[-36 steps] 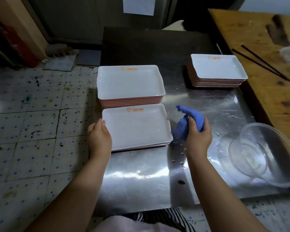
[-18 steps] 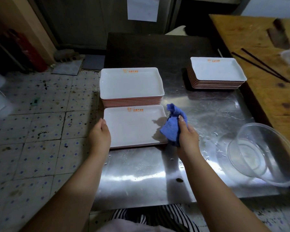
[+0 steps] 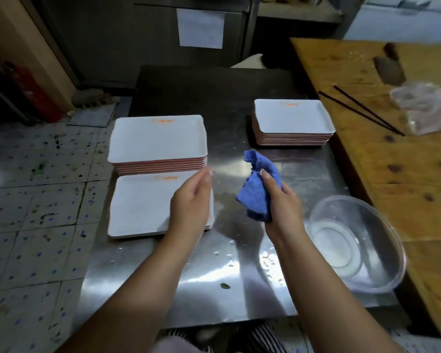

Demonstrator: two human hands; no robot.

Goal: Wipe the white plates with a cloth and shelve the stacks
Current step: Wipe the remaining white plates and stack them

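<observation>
Gripping the bunched blue cloth (image 3: 257,189) above bare steel, the right hand (image 3: 280,207) hovers between the near plate (image 3: 140,205) and the bowl (image 3: 354,245). The left hand (image 3: 191,202), fingers relaxed and holding nothing, hangs over that plate's right edge. Long side across the table (image 3: 214,284), the plate lies at its left edge, just before a stack (image 3: 158,143). Another stack (image 3: 293,121) sits far right, with open steel between.

Head camera looks steeply down, close over steel table (image 3: 239,118).
</observation>
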